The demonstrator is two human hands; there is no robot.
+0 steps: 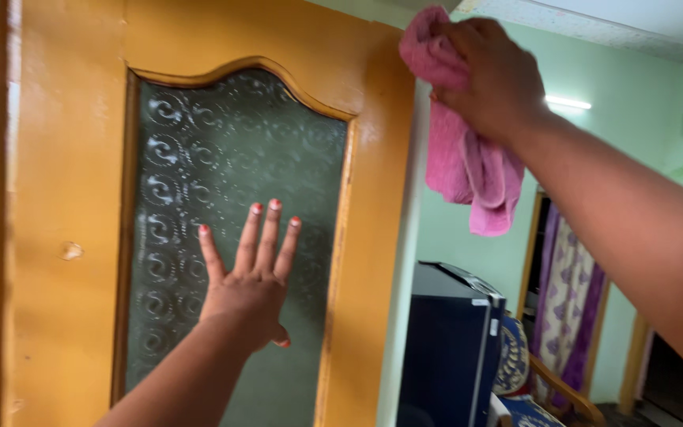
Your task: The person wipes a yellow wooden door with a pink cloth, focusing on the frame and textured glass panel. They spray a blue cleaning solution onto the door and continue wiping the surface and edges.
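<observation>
Pressing flat with fingers spread on the glass [231,237], the left hand [250,277] steadies the door [65,198] while the right hand [488,75] grips a pink cloth [468,170] at its top edge.

Bright daylight, lit ceiling tube [567,103] — right hand [490,75] motion-blurred (glossy door [65,158] glare).

Support: wooden door [65,158], upright, yellow-brown.
Panel: patterned frosted glass [199,158] set in the door.
On glass: left hand [250,292], flat.
</observation>
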